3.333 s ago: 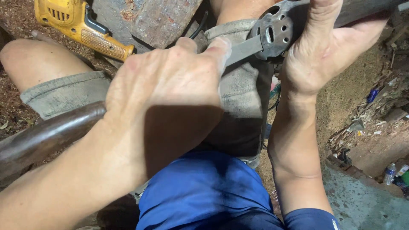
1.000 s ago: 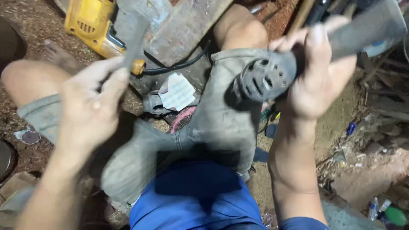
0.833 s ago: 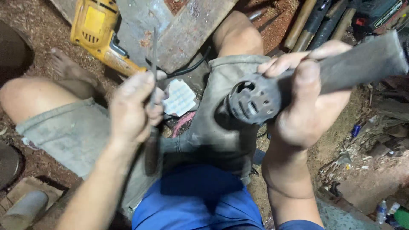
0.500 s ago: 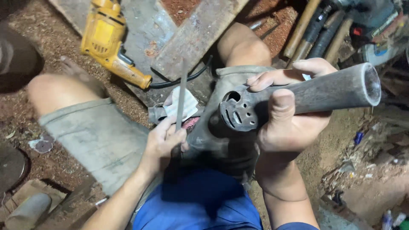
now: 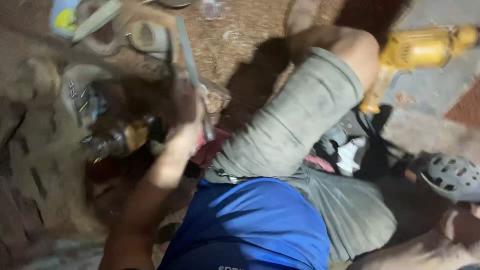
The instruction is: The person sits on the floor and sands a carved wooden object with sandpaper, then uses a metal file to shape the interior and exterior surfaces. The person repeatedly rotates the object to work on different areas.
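Observation:
The picture is blurred by motion. My left hand is stretched out to the left over the dirt and grips a thin flat metal bar that points up and away from me. At the bottom right edge, my right hand holds a grey tool with a round perforated head; most of that hand is cut off by the frame. My knee in grey shorts rises between the two hands, above my blue shirt.
A yellow power drill lies on a slab at the upper right. A dark tool with a brass part and other blurred clutter lie on the left. A white rag sits by my thigh.
The view has swung left. My left hand, with the metal bar in it, has moved away from the perforated head and out over the ground. The grey tool now sits at the far right.

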